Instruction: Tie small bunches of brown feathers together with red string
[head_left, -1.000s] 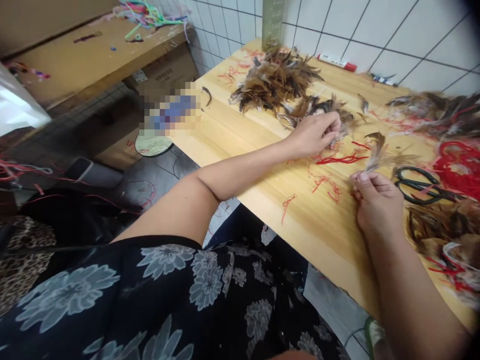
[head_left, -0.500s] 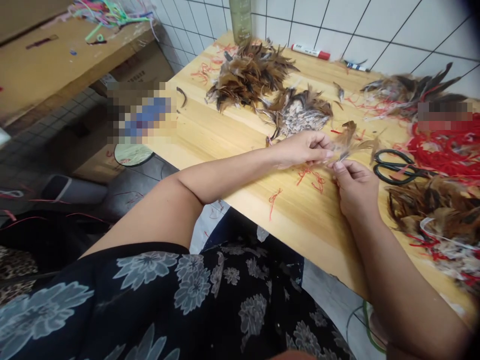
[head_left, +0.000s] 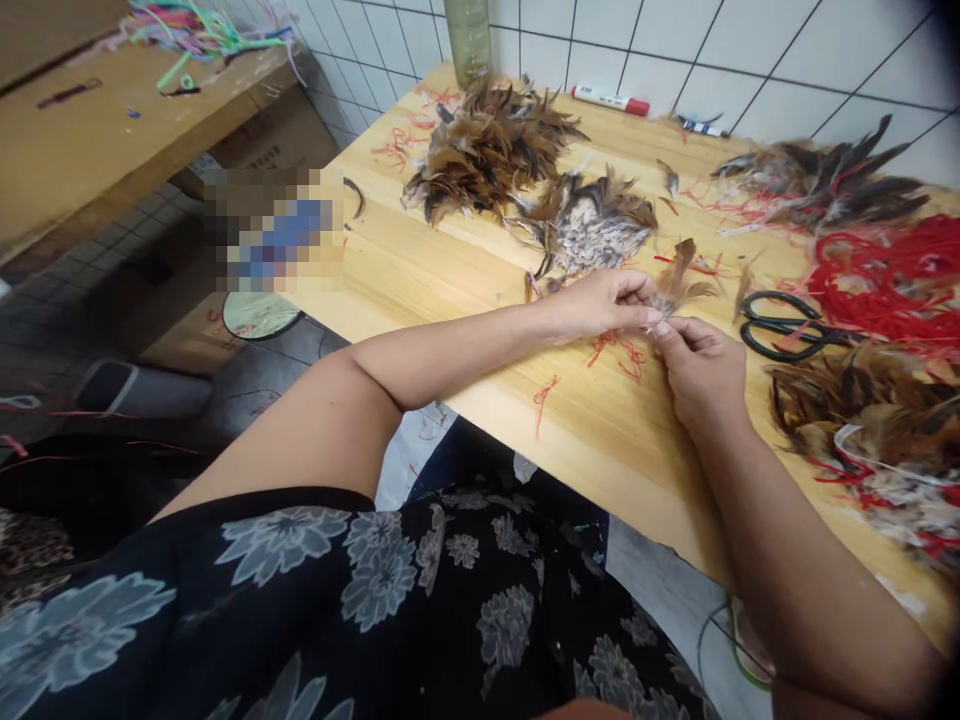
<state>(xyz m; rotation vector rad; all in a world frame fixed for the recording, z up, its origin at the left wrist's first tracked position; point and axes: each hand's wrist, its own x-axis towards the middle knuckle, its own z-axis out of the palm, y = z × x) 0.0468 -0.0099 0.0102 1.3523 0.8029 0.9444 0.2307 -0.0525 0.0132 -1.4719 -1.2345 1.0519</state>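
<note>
The wooden table (head_left: 465,270) holds four heaps of feathers (head_left: 487,150), one pair of black scissors (head_left: 787,325), one red-capped marker (head_left: 611,100), one bottle (head_left: 469,40) and one tangle of red string (head_left: 892,280). Two hands work there.

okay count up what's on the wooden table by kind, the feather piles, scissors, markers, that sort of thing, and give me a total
Feather piles: 4
Feather bunch held by both hands: 1
Scissors: 1
Markers: 2
Red string heap: 1
Bottle: 1
Total: 10

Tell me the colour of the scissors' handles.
Black, seen in the head view: scissors on the table.
</note>
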